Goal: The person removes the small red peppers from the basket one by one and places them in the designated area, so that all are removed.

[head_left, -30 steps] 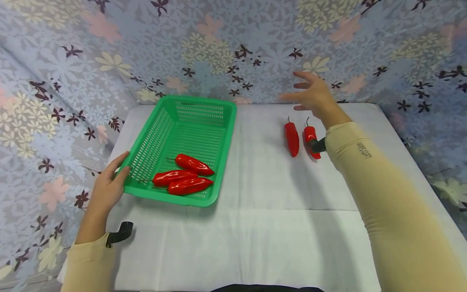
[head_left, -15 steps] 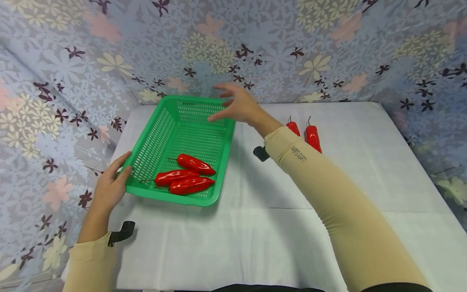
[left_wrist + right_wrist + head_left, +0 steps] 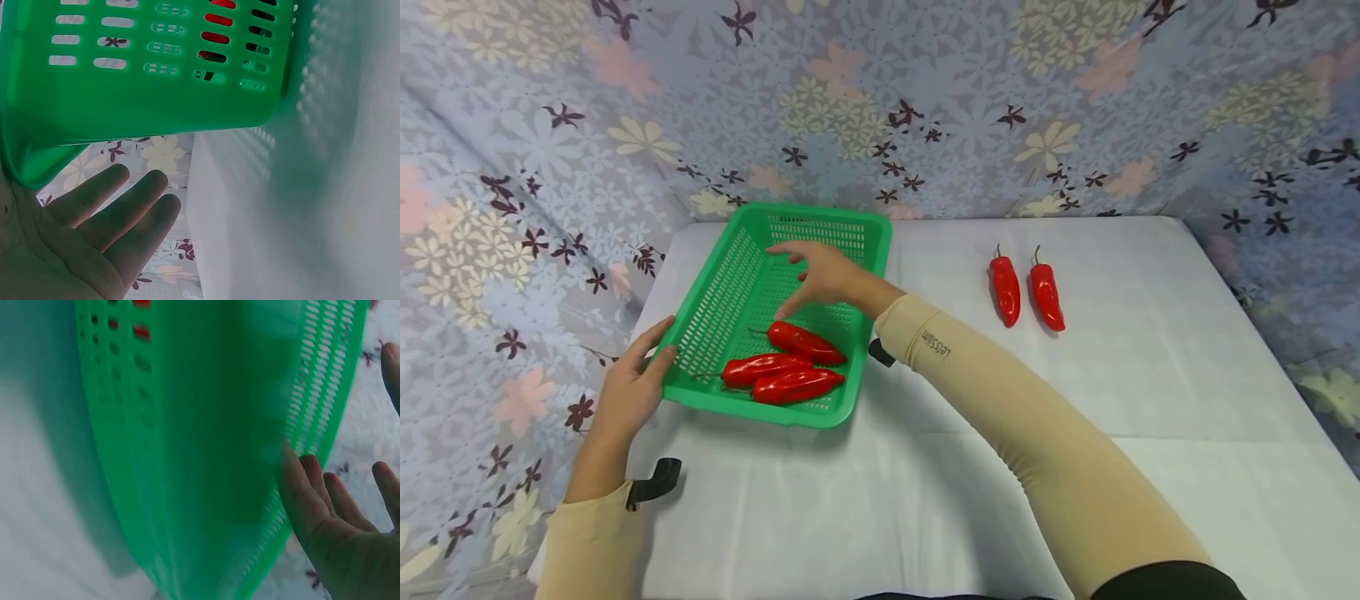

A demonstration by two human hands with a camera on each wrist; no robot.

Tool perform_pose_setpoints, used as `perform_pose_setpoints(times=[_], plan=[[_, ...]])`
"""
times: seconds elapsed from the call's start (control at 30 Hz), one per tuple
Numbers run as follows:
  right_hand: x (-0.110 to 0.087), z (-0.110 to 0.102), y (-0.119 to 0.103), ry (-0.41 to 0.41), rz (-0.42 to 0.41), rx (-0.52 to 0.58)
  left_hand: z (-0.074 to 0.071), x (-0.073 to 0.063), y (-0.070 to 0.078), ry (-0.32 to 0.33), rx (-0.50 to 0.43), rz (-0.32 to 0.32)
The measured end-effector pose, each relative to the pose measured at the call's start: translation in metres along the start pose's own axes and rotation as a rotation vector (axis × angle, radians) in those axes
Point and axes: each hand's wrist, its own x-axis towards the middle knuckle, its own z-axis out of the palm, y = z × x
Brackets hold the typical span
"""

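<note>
A green plastic basket (image 3: 752, 408) with slotted walls stands on the white-covered table. Inside its near part lie three glossy red chili peppers (image 3: 797, 386), close together with thin stems. At the near left corner my left hand (image 3: 628, 392) holds the basket's rim; thumb and index finger lie at the rim. In the left wrist view, several other fingers (image 3: 134, 219) stretch out below the rim. Over the basket reaches my right hand (image 3: 823, 273), fingers spread and holding nothing, thumb just above the farthest pepper. Whether the thumb touches that pepper I cannot tell.
Two more red chili peppers, the left one (image 3: 1005, 290) and the right one (image 3: 1047, 297), lie side by side on the white cloth (image 3: 1120, 358), stems pointing away. Flower-patterned fabric (image 3: 955, 108) hangs behind the table and at both sides.
My right hand has moved left from above the two loose peppers, across the basket's right rim and into the space over the basket. My left hand has stayed at the rim.
</note>
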Motion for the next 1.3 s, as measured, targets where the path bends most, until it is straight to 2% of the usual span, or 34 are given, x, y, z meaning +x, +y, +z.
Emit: perform_pose_setpoints(times=[0.13, 0.2, 0.43, 0.57, 0.7, 0.97, 1.1, 1.3], plan=[[0.003, 0.016, 0.003, -0.104, 0.061, -0.058, 0.001, 0.002, -0.002, -0.001, 0.001, 0.004], [0.003, 0.022, 0.006, -0.129, 0.078, -0.087, 0.0, 0.002, -0.002, -0.001, 0.004, 0.006], [0.004, 0.04, 0.02, -0.163, 0.138, -0.179, -0.001, 0.002, -0.002, 0.0, 0.001, 0.013], [0.006, 0.046, 0.022, -0.148, 0.162, -0.197, -0.001, 0.002, -0.001, -0.005, -0.006, 0.025], [0.008, 0.048, 0.023, -0.137, 0.187, -0.183, 0.0, 0.002, -0.001, -0.009, -0.012, 0.028], [0.007, 0.044, 0.023, -0.112, 0.172, -0.114, 0.0, 0.002, 0.001, -0.002, -0.014, 0.021], [0.003, 0.038, 0.019, -0.058, 0.148, -0.053, 0.0, 0.002, 0.0, 0.0, -0.012, 0.01], [-0.006, 0.025, 0.013, 0.019, 0.109, 0.11, 0.0, 0.001, 0.001, -0.004, -0.015, 0.0]])
